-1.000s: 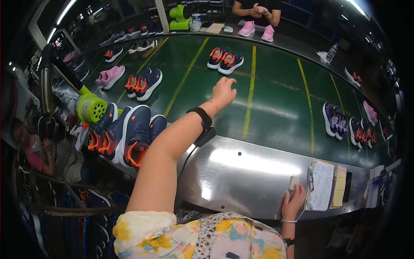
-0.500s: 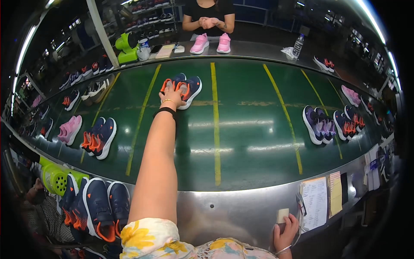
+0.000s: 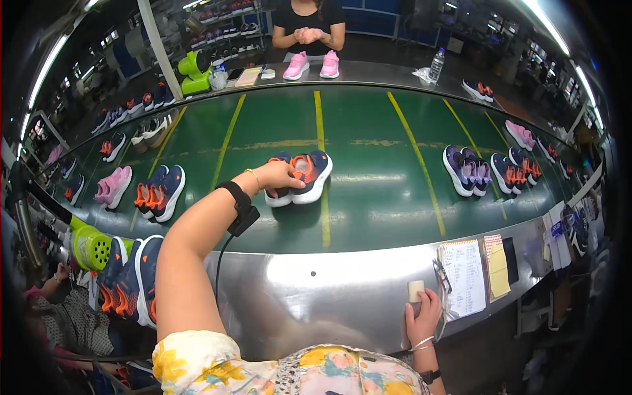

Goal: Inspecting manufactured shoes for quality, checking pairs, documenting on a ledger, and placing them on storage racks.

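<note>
My left hand is closed on a pair of navy sneakers with orange linings and white soles. It grips them at their openings, over the green conveyor belt; whether the soles touch the belt I cannot tell. At the near metal ledge, my right hand has its fingers curled round a small cream-coloured block. The block's lower part is hidden by the fingers.
More sneakers stand on the belt: navy-orange and pink at left, navy-purple at right. A written notepad lies on the ledge. Across the belt, a person stands behind pink shoes. Left is a green machine.
My left hand has drawn the navy sneakers nearer and to the right, and my left elbow has bent. My right hand keeps its hold on the block. The whole view has shifted slightly.
</note>
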Action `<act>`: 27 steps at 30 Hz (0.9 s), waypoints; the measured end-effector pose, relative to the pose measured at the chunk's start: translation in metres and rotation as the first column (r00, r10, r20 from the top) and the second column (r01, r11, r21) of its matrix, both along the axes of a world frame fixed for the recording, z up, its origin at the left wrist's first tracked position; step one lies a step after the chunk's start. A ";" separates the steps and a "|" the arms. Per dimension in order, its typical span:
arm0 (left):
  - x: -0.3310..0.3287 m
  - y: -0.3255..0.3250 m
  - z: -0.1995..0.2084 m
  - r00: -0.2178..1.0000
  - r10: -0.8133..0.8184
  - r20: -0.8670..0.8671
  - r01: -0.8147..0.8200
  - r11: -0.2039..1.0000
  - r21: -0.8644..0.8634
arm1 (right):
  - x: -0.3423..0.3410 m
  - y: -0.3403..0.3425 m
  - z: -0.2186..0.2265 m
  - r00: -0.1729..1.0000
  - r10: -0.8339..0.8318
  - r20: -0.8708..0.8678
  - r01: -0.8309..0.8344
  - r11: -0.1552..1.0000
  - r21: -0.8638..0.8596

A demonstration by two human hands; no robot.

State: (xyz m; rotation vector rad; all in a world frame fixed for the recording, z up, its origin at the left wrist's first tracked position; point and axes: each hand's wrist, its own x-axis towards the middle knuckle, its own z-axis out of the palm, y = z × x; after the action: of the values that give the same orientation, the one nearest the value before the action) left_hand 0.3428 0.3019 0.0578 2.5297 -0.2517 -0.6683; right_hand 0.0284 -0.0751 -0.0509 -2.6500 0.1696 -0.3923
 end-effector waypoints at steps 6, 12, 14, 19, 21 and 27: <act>-0.169 -0.064 0.044 0.881 -0.471 0.056 0.450 0.867 0.214 | 0.003 0.006 -0.007 1.000 0.011 0.020 -0.010 0.997 -0.075; -0.278 -0.077 0.006 0.887 -0.452 0.093 0.447 0.892 0.067 | 0.003 0.007 -0.018 0.999 -0.032 0.026 0.035 0.991 -0.132; -0.303 -0.075 0.002 0.891 -0.449 0.060 0.452 0.891 -0.044 | 0.004 0.006 -0.018 0.997 0.036 0.072 -0.025 0.987 -0.160; -0.322 -0.040 -0.001 0.999 -0.043 0.019 0.046 0.807 -0.589 | -0.014 0.024 0.013 0.963 0.170 0.207 -0.161 0.985 -0.060; -0.320 -0.022 -0.020 0.968 0.249 -0.015 -0.212 0.790 -0.576 | -0.021 0.038 0.025 0.928 0.373 0.010 -0.340 0.833 0.437; -0.327 -0.036 -0.069 0.955 0.281 -0.092 -0.283 0.778 -0.561 | -0.013 0.079 0.016 0.891 0.436 -0.129 -0.189 0.614 0.766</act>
State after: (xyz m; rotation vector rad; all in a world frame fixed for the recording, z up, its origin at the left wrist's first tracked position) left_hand 0.0154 0.2659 -0.0113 1.9274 -0.0493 -0.3966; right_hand 0.0155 0.0036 -0.0345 -1.8356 -0.0539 0.1995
